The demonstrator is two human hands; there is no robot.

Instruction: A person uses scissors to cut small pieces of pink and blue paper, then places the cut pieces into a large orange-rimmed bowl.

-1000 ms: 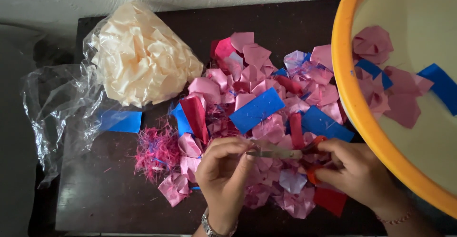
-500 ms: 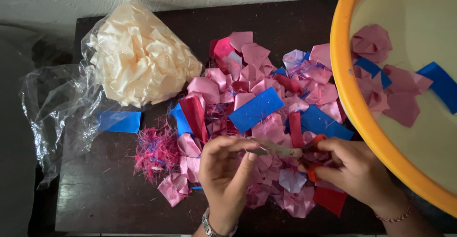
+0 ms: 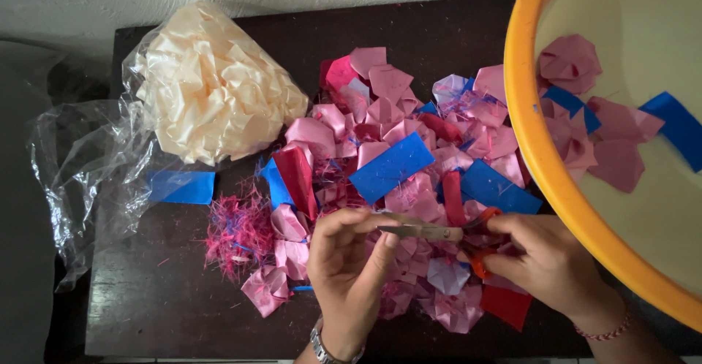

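Two bare hands worked just above a heap of ribbon pieces (image 3: 409, 167) on a dark wooden table (image 3: 161, 305). The right hand (image 3: 548, 262) had its fingers threaded through the orange handles of a pair of scissors (image 3: 446, 234), closed around them; the blades looked nearly shut, pointing left toward the other hand. The left hand (image 3: 351, 262) pinched a small piece at the blade tips between thumb and forefinger, the piece itself too hidden by the fingers to tell its colour or shape. Judging by that, the step in hand was trimming a small ribbon piece, held taut right at the cutting edge. A tuft of pink and blue frayed threads (image 3: 238, 232) lay on the table to the left of the hands, near the pile. Further left sat a clear plastic bag (image 3: 95, 167) with a mass of cream satin ribbon (image 3: 212, 86) spilling from it, and a lone blue strip (image 3: 181, 186) beside it. A yellow-orange basin (image 3: 541, 159) at the right held several pink and blue pieces. The next move seemed to call for keeping the left fingertips clear of the blades while the pinch stayed firm enough that the slippery piece did not twist.
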